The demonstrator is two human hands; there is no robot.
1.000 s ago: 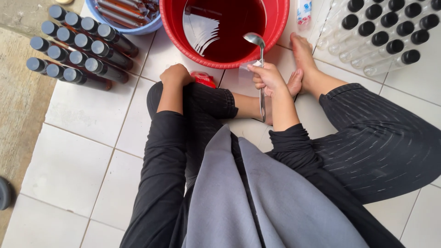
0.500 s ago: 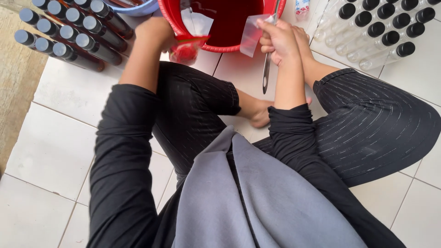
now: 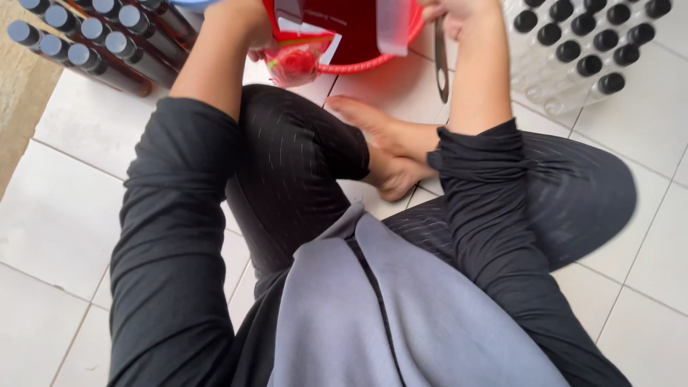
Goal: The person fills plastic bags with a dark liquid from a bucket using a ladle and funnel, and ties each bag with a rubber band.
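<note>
My left hand point(image 3: 240, 25) is at the top edge, closed around a small red plastic piece point(image 3: 294, 63) held against the rim of the red basin point(image 3: 358, 64). Dark red liquid fills the basin. My right hand point(image 3: 459, 11), partly cut off by the frame, grips a metal ladle whose handle point(image 3: 441, 64) hangs down. It also holds a clear plastic bottle point(image 3: 393, 25) over the basin. I sit cross-legged on the tiles, my bare foot point(image 3: 387, 143) tucked between my knees.
Several filled dark bottles with black caps point(image 3: 86, 43) lie in rows at the upper left. Several clear bottles with black caps point(image 3: 573, 50) lie at the upper right. The floor is white tile point(image 3: 64, 201), with a tan strip point(image 3: 18, 122) at the far left.
Both hands rose from my lap to the basin. The right hand lifted the ladle and took up a clear bottle. The left hand picked up the small red piece. The view tilted down.
</note>
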